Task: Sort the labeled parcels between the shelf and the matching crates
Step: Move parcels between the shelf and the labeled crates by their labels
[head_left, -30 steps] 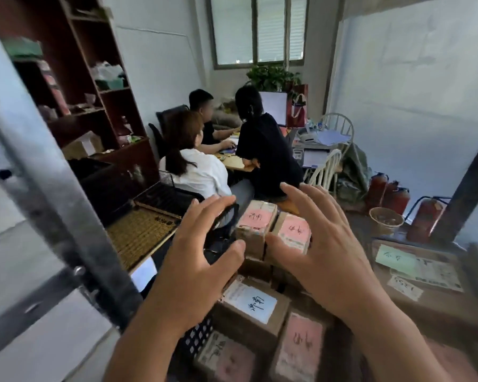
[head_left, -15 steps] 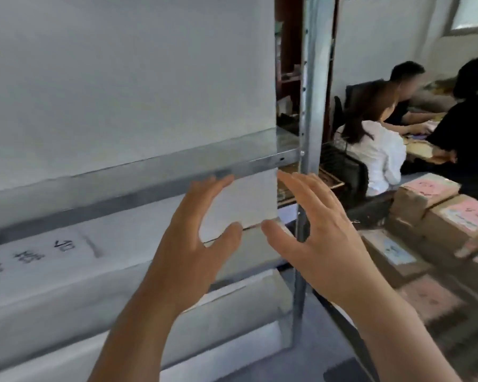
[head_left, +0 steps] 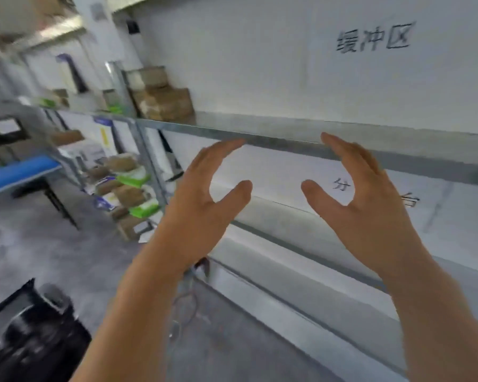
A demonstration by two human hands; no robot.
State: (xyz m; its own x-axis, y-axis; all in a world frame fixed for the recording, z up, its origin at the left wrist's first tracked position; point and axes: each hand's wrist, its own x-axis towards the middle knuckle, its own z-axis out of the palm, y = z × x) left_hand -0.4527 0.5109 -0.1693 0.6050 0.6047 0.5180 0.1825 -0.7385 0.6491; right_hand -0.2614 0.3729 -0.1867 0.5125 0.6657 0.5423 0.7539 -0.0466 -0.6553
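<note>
The left hand (head_left: 202,205) and right hand (head_left: 370,208) hover spread, empty, before the metal shelf (head_left: 287,142). The upper panel reads "缓冲区" (head_left: 373,40); the lower writing, partly hidden, perhaps begins "分".

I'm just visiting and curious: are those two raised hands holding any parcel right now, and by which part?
Nothing is held. The left hand and right hand are both empty, fingers spread, in front of the metal shelf.
</note>
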